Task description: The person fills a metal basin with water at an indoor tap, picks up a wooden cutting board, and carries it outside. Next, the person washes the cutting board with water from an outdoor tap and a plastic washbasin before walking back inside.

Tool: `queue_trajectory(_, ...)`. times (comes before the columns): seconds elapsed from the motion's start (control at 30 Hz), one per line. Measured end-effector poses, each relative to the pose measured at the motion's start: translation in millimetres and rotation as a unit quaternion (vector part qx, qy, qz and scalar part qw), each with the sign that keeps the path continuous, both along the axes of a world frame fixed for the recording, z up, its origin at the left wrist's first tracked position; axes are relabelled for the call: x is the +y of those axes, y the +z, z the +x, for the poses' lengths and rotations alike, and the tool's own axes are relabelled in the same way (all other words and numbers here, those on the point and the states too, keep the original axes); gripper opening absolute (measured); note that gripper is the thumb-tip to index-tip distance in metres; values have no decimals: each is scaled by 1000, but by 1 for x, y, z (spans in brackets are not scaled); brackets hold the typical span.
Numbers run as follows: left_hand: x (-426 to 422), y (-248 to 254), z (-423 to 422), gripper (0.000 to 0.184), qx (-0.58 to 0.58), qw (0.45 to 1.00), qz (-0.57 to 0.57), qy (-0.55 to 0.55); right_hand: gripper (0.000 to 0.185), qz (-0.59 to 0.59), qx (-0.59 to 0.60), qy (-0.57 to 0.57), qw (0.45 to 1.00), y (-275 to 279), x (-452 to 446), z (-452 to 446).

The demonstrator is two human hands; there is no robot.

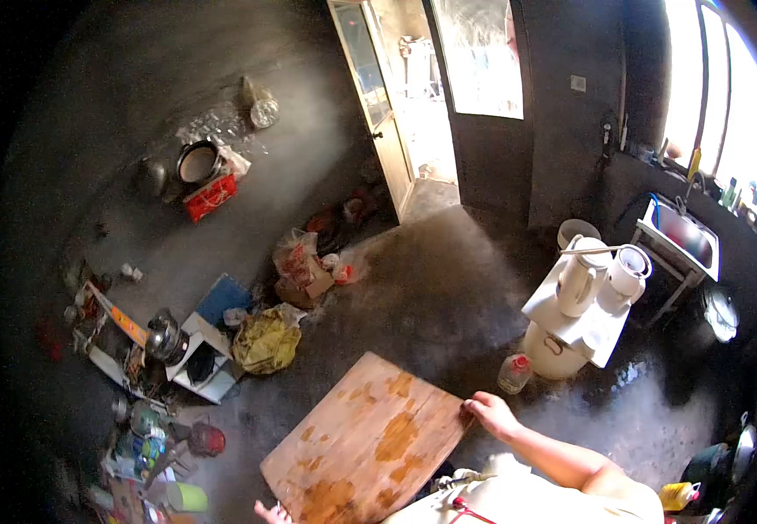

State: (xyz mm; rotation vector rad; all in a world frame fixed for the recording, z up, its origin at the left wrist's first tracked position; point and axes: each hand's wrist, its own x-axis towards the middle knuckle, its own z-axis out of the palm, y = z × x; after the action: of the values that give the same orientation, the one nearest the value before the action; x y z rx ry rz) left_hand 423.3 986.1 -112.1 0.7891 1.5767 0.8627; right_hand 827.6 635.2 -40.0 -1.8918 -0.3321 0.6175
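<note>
"In front of the person's pale-clothed torso [509, 493], what do the hands have?"

"A wooden board [365, 437], tilted across the view, with darker, wet-looking patches scattered over its face. It lies above the dark floor [431, 297]; I can't tell whether anything supports it from below."

"How is the right hand [490, 414] posed?"

"It is closed on the board's right-hand corner, the thumb and curled fingers pinching the edge. The bare forearm runs from the elbow, at the lower right, up and leftward to that corner, with the elbow bent."

"And the left hand [272, 513]?"

"Only some of its fingers show, at the bottom of the view, by the board's lower left corner. The rest is cut off, so I can't tell whether it is closed or open."

"What is near the right hand?"

"A clear bottle with a red cap [514, 374] stands on the floor just beyond it. Farther on, a white tabletop [543, 307] carries a tall cream jug [582, 278] and a smaller white one [628, 269]."

"Anything past those?"

"A sink [686, 237] stands below the window [717, 79], over toward the right wall."

"And on the other side?"

"A crumpled yellow-green bag [267, 341] sits on the floor, well apart from both hands. Beyond it, the door [377, 105] stands open onto bright light."
</note>
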Motion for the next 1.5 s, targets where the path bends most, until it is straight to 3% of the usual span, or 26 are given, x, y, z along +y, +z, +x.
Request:
queue_trajectory(0.1,51,22,127,84,-63,996,0,-64,26,86,44,-73,993,-34,19,72)
queue_trajectory(0.13,82,11,160,83,-44,992,-47,-110,25,106,25,-99,989,-5,25,89)
queue_trajectory(0.23,136,7,277,72,-65,973,-99,-199,23,73,53,-165,982,-20,32,166)
queue_trajectory(0.27,143,9,325,64,-40,983,-76,-160,25,111,40,-183,976,-28,39,194)
queue_trajectory(0.3,162,-3,362,60,-64,983,-96,-140,25,51,24,-203,978,-43,42,228)
queue_trajectory(0.37,191,-7,425,62,-92,976,-136,-142,24,72,29,-234,969,-14,60,274)
queue_trajectory(0.43,199,14,486,62,-118,976,-105,-153,24,37,34,-245,968,-7,73,325)
queue_trajectory(0.47,214,15,516,62,-98,979,-137,-113,24,79,65,-254,962,-5,83,349)
queue_trajectory(0.5,215,31,547,61,-99,978,-115,-146,24,121,92,-260,953,-3,95,380)
queue_trajectory(0.53,226,36,573,58,-111,976,-122,-142,24,95,36,-261,960,-9,106,409)
queue_trajectory(0.7,293,15,674,51,-109,970,-192,-99,24,52,59,-257,963,-18,161,533)
queue_trajectory(0.77,297,41,738,46,-150,980,-125,-46,25,58,42,-275,959,-23,190,585)
queue_trajectory(0.87,324,77,843,40,-98,974,-119,-164,26,92,37,-296,950,-62,224,654)
queue_trajectory(0.9,338,88,878,38,-58,965,-139,-216,26,90,35,-299,949,-68,234,673)
queue_trajectory(0.97,386,74,950,35,-99,953,-121,-261,26,100,149,-351,919,-72,253,711)
queue_trajectory(1.03,427,70,1031,34,-167,908,-277,-266,25,95,125,-395,905,-92,265,740)
queue_trajectory(1.17,439,108,1190,20,-194,884,-213,-369,21,111,153,-485,854,-119,281,796)
queue_trajectory(1.23,439,125,1269,15,-232,829,-313,-402,21,109,153,-521,832,-160,283,826)
queue_trajectory(1.3,429,139,1340,15,-260,784,-317,-466,21,66,189,-555,808,-174,285,858)
queue_trajectory(1.37,416,153,1404,15,-288,749,-328,-499,22,10,163,-557,815,-243,272,911)
queue_trajectory(1.43,396,175,1460,19,-292,755,-247,-532,23,-66,112,-531,837,-253,280,959)
queue_trajectory(1.5,391,182,1519,18,-330,731,-227,-552,22,-27,115,-497,860,-257,289,1005)
